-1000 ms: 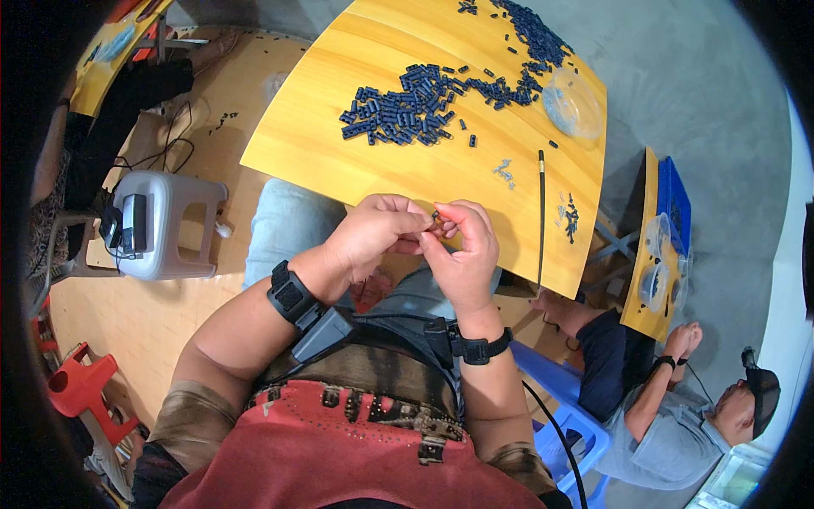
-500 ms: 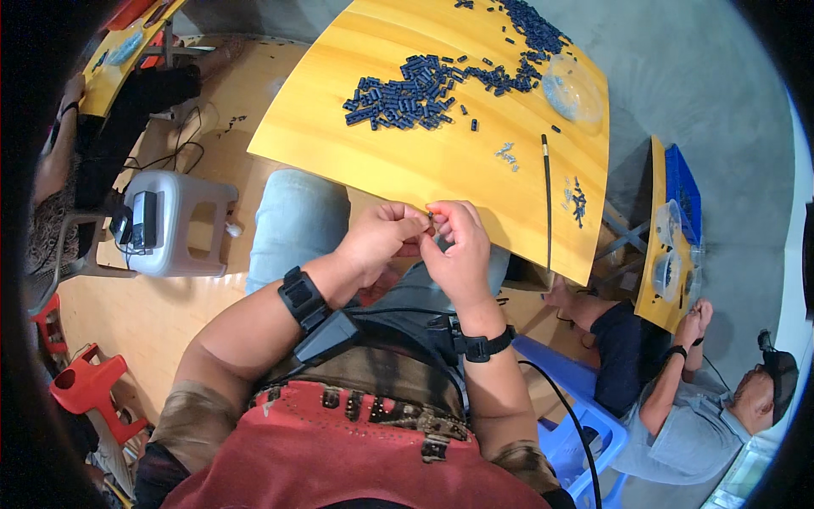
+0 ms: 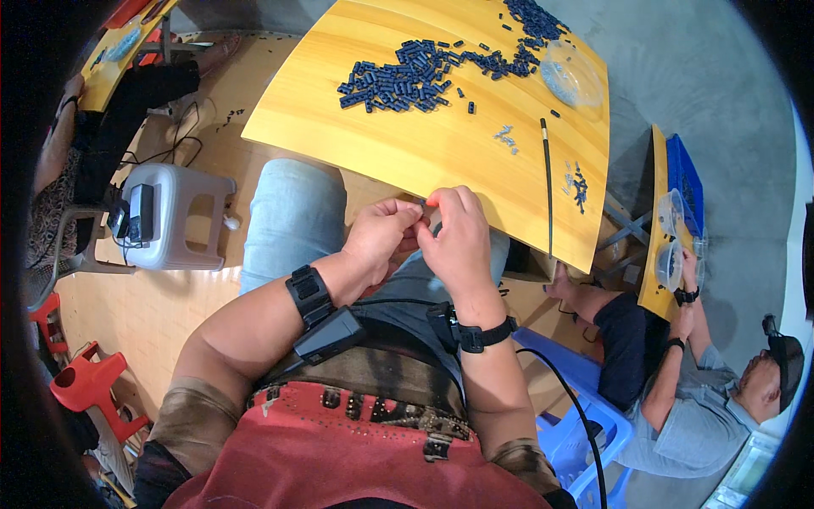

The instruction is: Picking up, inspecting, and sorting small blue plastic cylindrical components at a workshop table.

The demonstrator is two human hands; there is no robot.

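Note:
My left hand (image 3: pixel 383 236) and my right hand (image 3: pixel 459 242) meet fingertip to fingertip just off the near edge of a yellow wooden table (image 3: pixel 441 153). Between the fingertips is a small dark part (image 3: pixel 423 204), mostly hidden by my fingers. A heap of small dark blue parts (image 3: pixel 398 78) lies on the far half of the table. A few tiny pale pieces (image 3: pixel 506 136) lie right of the middle, beside a thin dark rod (image 3: pixel 546 182). Both wrists carry black bands.
A clear round container (image 3: pixel 570 76) sits at the table's far right. A white plastic stool (image 3: pixel 174 216) holding a black device stands to the left. At the right another person (image 3: pixel 678 399) sits at a second yellow table (image 3: pixel 655 246). Red stools (image 3: pixel 89 386) stand lower left.
My hands have stayed together at the table's near edge, fingers shifting slightly on the small part. The view has tilted a little, so the table sits slightly lower and more to the right.

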